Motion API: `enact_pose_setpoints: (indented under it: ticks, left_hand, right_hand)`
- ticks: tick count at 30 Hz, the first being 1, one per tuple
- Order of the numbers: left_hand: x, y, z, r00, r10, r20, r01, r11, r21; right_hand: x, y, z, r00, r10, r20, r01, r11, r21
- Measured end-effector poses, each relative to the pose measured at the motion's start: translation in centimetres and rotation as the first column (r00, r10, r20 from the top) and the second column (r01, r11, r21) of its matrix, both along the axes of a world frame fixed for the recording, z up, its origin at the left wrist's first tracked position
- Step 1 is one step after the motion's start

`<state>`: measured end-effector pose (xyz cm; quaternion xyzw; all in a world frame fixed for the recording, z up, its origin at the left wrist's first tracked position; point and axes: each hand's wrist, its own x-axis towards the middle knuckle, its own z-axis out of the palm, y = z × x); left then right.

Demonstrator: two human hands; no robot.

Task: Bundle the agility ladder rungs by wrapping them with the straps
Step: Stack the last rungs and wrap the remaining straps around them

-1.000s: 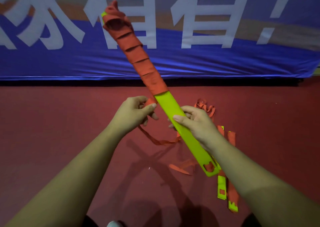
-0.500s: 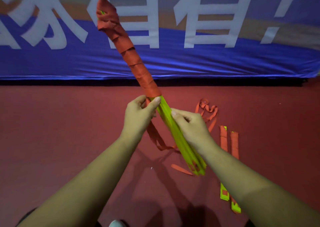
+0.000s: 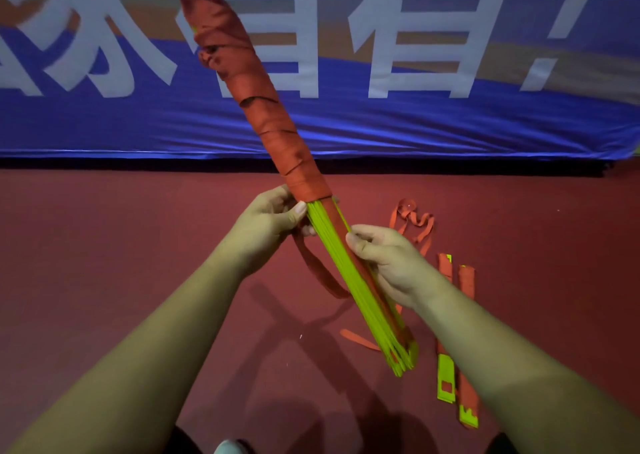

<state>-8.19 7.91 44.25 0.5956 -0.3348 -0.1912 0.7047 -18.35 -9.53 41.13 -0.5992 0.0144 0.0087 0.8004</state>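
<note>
While the winding covers only the far half of the stack, the left hand (image 3: 270, 227) grips it just where the orange ends. Its thumb is pressed on the edge of the yellow-green rungs (image 3: 360, 301) and its fingers are curled behind. The free tail of the strap (image 3: 317, 273) drops from under that hand toward the red floor (image 3: 104, 246). I judge it is pinned there, though the fingers that would hold it are hidden.

The stack is held in the air on a slant. Its wrapped end (image 3: 273, 121) points up at the blue banner (image 3: 485, 124), and its bare end is low and fanning apart a little. Just below the left hand, the right hand (image 3: 391, 263) clasps the bare rungs, fingers closed round them. Further right, on the floor, lie a loose tangle of strap (image 3: 414, 216) and two spare rungs (image 3: 446, 377) side by side.

The step in hand looks like mid-wrap. The next turn calls for drawing the tail round the stack just under the last coil, taut and overlapping. Meanwhile the right hand should squeeze the splayed ends together and shift lower to make room.
</note>
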Motion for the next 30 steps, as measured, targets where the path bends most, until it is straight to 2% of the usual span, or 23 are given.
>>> enact_pose_setpoints:
  ticks: [3, 6, 9, 11, 15, 19, 25, 28, 30]
  left_hand:
    - [0.6, 1.1, 0.6, 0.976, 0.053, 0.212, -0.111, 0.957, 0.268]
    - [0.6, 1.5, 0.6, 0.965, 0.108, 0.237, -0.198, 0.897, 0.395]
    - [0.4, 1.1, 0.6, 0.933, 0.175, 0.316, -0.288, 0.889, 0.356]
    - [0.0, 0.5, 0.5, 0.881, 0.217, 0.421, -0.369, 0.871, 0.324]
    - [-1.9, -0.8, -0.1, 0.764, 0.333, 0.553, -0.561, 0.767, 0.312]
    - [-2.3, -1.1, -0.5, 0.741, 0.421, 0.523, -0.634, 0.695, 0.339]
    - [-1.3, -1.2, -0.3, 0.820, 0.458, 0.344, -0.570, 0.708, 0.416]
    - [-0.8, -0.9, -0.4, 0.852, 0.463, 0.246, -0.524, 0.762, 0.380]
    - [-0.5, -0.7, -0.4, 0.860, 0.475, 0.185, -0.510, 0.787, 0.347]
  right_hand:
    - [0.0, 0.0, -0.3, 0.992, -0.110, 0.058, 0.112, 0.993, -0.026]
    - [0.2, 0.2, -0.4, 0.975, -0.207, 0.080, 0.209, 0.978, -0.009]
    - [0.5, 0.7, -0.5, 0.943, -0.323, 0.078, 0.324, 0.946, -0.002]
    - [0.7, 0.9, -0.6, 0.920, -0.378, 0.108, 0.382, 0.924, -0.018]
    - [0.9, 1.5, -1.2, 0.882, -0.426, 0.203, 0.465, 0.855, -0.229]
    - [1.2, 1.9, -2.4, 0.877, -0.418, 0.237, 0.480, 0.731, -0.486]
    - [1.6, 2.7, -2.9, 0.884, -0.375, 0.281, 0.466, 0.653, -0.597]
    - [1.5, 2.9, -2.5, 0.903, -0.335, 0.268, 0.429, 0.673, -0.602]
    - [1.5, 2.9, -2.0, 0.918, -0.302, 0.257, 0.394, 0.762, -0.515]
